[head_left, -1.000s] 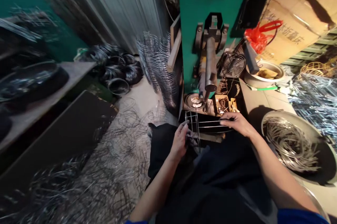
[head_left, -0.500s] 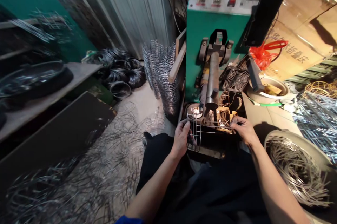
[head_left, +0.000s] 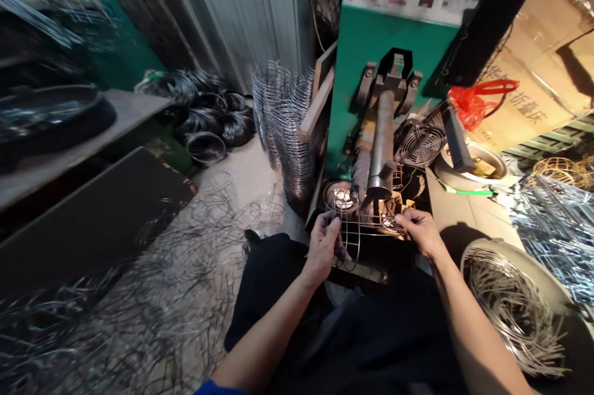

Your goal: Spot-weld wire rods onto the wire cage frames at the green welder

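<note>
My left hand (head_left: 325, 246) is closed on a small round wire frame (head_left: 358, 243) just below the green machine's metal arm. My right hand (head_left: 419, 231) is pinched at the far end of thin straight wire (head_left: 371, 233) that runs across from the frame. Whether that wire is joined to the frame, I cannot make out. The green machine (head_left: 355, 73) stands in front of me, its thick steel cylinder (head_left: 382, 141) pointing toward me above both hands. Under it, a lit tray holds small metal pieces (head_left: 392, 208).
Stacked wire rings (head_left: 297, 147) stand left of the machine, beside a wooden bar (head_left: 316, 104). Loose wires (head_left: 208, 259) litter the floor. At the right are a bucket of bent wires (head_left: 515, 308), a pale tub (head_left: 496, 163) and a pile of metal rods (head_left: 557, 228).
My view has shifted slightly. The wire frame has turned a little, showing more of its round outline. Both hands keep their hold, and they are slightly closer together.
</note>
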